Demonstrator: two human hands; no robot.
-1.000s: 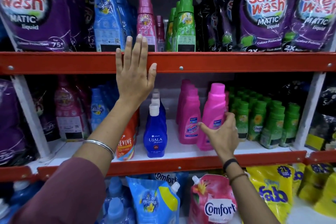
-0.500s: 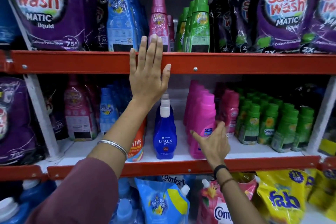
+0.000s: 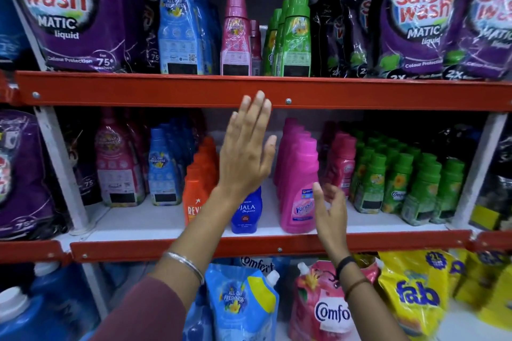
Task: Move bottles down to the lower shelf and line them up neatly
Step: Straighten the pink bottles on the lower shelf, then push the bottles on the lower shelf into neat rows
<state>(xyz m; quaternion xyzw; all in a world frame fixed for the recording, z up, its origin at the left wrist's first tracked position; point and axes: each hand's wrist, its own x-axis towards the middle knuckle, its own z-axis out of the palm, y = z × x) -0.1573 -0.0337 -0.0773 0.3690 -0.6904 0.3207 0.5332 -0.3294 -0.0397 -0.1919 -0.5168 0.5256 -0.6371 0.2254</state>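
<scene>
My left hand point(image 3: 245, 152) is raised flat with fingers spread, fingertips just at the red edge of the upper shelf point(image 3: 166, 90), holding nothing. My right hand point(image 3: 329, 207) is open beside the front pink Vanish bottle point(image 3: 299, 188) on the lower shelf point(image 3: 155, 220), not gripping it. More pink bottles stand in a row behind it. A blue Ujala bottle point(image 3: 248, 212) is partly hidden behind my left wrist. On the upper shelf stand a tall blue bottle point(image 3: 177, 22), a pink bottle point(image 3: 235, 36) and green bottles point(image 3: 295, 33).
Orange Revive bottles point(image 3: 198, 183), small pink bottles point(image 3: 342, 166) and rows of green Comfort bottles point(image 3: 399, 183) fill the lower shelf. Purple Safe Wash pouches point(image 3: 72, 14) flank the upper shelf. Refill pouches point(image 3: 243, 304) and yellow Fab packs point(image 3: 415, 293) sit below.
My left hand has dropped from the upper shelf edge to in front of the lower shelf. My right hand has let go of the pink bottle and opened beside it.
</scene>
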